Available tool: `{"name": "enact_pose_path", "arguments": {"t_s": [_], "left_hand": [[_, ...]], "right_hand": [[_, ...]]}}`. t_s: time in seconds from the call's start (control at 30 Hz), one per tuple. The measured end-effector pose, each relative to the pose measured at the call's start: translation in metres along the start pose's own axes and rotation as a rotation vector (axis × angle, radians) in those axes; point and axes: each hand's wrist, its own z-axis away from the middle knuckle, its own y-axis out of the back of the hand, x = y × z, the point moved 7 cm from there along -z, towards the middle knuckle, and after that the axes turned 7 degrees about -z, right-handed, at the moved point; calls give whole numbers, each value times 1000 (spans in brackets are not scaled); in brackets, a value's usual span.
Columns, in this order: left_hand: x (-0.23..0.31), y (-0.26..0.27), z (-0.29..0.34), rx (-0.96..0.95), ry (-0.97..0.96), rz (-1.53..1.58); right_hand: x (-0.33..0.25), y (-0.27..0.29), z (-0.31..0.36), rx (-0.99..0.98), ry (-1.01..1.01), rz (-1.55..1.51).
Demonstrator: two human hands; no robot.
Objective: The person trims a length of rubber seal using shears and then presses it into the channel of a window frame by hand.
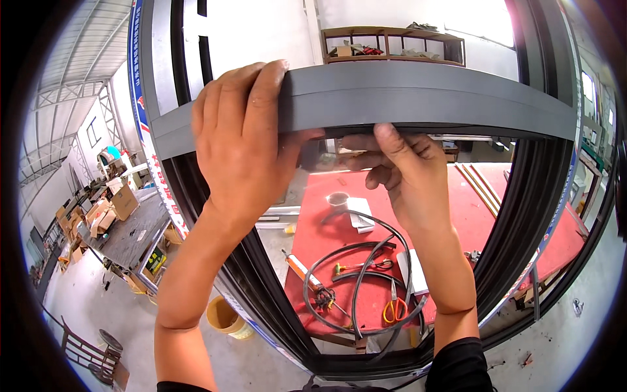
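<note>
A grey metal crossbar (418, 98) spans a large window or door frame with dark grooved side rails (532, 202). My left hand (238, 130) is closed over the bar's left part, fingers across its top and thumb reaching along the underside. Below the bar's middle, my right hand (408, 163) has its thumb against the lower front edge and its curled fingers beneath, partly hidden by the bar. A dark line runs along that lower edge. Whether a small piece lies between the right fingers does not show.
Through the frame, a red-topped table (313, 238) holds a coiled black hose (356, 274), orange-handled scissors (394, 310), a caulking gun (302, 269) and white paper (360, 215). A yellow bucket (228, 319) stands on the floor at left, near a cluttered workbench (140, 225). A shelf (392, 42) is behind.
</note>
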Motion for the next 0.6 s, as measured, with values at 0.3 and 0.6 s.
{"name": "enact_pose_path", "arguments": {"t_s": [0.3,0.6], "left_hand": [[25,-1,-13,-106,16,31],[32,-9,-11,20,21,-18]], "right_hand": [[-30,41,2,101,78,-59],[-31,43,1,133,119,-22]]}}
